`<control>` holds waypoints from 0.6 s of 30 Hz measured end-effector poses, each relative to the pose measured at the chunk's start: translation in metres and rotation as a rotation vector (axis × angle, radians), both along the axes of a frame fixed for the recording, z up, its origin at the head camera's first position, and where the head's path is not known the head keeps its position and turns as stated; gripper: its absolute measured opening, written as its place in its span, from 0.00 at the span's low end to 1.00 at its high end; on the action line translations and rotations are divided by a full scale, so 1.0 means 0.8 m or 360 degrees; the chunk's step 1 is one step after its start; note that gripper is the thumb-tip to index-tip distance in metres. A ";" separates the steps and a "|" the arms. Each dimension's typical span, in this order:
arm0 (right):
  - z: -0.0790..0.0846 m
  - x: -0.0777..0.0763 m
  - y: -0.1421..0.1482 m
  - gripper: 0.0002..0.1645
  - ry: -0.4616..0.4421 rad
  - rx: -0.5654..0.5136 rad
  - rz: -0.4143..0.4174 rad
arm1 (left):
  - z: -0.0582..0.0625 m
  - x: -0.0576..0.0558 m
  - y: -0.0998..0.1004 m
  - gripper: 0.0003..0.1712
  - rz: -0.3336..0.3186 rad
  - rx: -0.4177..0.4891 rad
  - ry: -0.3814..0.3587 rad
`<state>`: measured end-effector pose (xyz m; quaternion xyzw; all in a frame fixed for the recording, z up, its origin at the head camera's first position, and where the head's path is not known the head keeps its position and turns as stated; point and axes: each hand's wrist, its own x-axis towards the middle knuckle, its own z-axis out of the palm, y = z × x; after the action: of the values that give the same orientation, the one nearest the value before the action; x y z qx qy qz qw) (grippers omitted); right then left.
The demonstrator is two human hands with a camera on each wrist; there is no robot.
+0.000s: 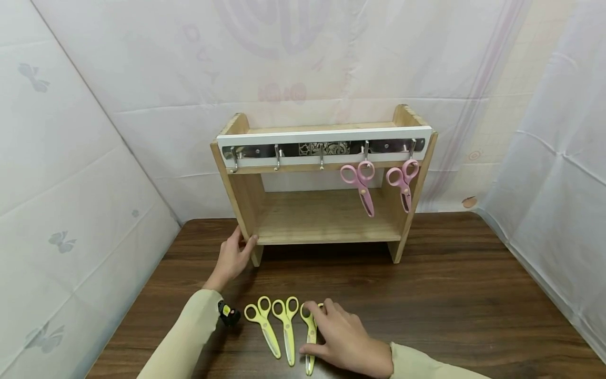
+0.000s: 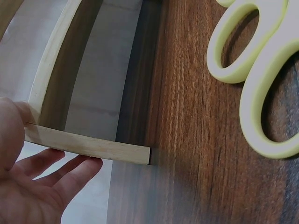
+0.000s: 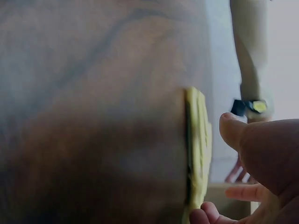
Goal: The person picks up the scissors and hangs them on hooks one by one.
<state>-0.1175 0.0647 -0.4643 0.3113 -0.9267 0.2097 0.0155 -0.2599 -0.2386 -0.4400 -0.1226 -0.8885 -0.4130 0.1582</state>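
My left hand grips the lower left side panel of a wooden shelf; in the left wrist view the thumb lies on one side of the panel and the fingers on the other. Over the rightmost of three pairs of yellow scissors hovers my right hand, thumb and fingers spread apart. From the right wrist, fingertips show right at one end of the yellow scissors, the thumb away from them. The other two yellow pairs, left and middle, lie alongside, handles toward the shelf.
A metal hook rail with several hooks runs along the shelf's white top front. Pink scissors hang from the second hook from the right, and another pink pair from the rightmost. Everything stands on a dark wooden table before a patterned curtain.
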 end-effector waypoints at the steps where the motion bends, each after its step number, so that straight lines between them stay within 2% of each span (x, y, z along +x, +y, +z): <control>1: -0.002 0.002 -0.002 0.44 0.0019 0.0009 0.0017 | 0.000 0.000 0.000 0.30 -0.0001 -0.0002 0.0002; 6: -0.007 0.008 -0.008 0.36 0.0119 0.0065 0.0072 | 0.000 0.000 0.000 0.30 0.0000 -0.0007 0.0003; 12: -0.007 0.007 -0.008 0.27 0.0162 0.0158 0.0099 | -0.001 0.000 0.000 0.30 0.0002 0.0009 -0.0011; 18: -0.001 0.002 -0.001 0.22 0.0083 0.0176 0.0162 | 0.000 0.001 -0.001 0.29 0.0011 0.0001 -0.0001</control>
<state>-0.1159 0.0639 -0.4650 0.3636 -0.9192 0.1505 0.0116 -0.2595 -0.2394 -0.4399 -0.1194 -0.8888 -0.4127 0.1594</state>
